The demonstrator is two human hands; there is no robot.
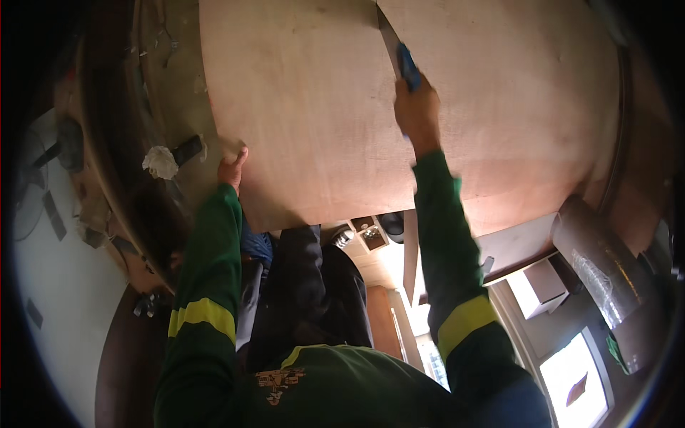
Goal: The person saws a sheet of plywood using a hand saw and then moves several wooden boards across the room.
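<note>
Blue-handled saw (407,64) — in right hand (419,110), board (314,135) beneath

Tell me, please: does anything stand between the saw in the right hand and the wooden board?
Nothing visible does. The right hand holds the blue-handled saw, its blade apparently at the wooden board. The left hand is at the left edge, clear of the blade.

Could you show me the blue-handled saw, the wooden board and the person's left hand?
Blue-handled saw (407,65): head view, on its handle.
Wooden board (307,121): head view, on its bare upper face.
Left hand (231,171): head view, mid-hand, below the thumb.
</note>
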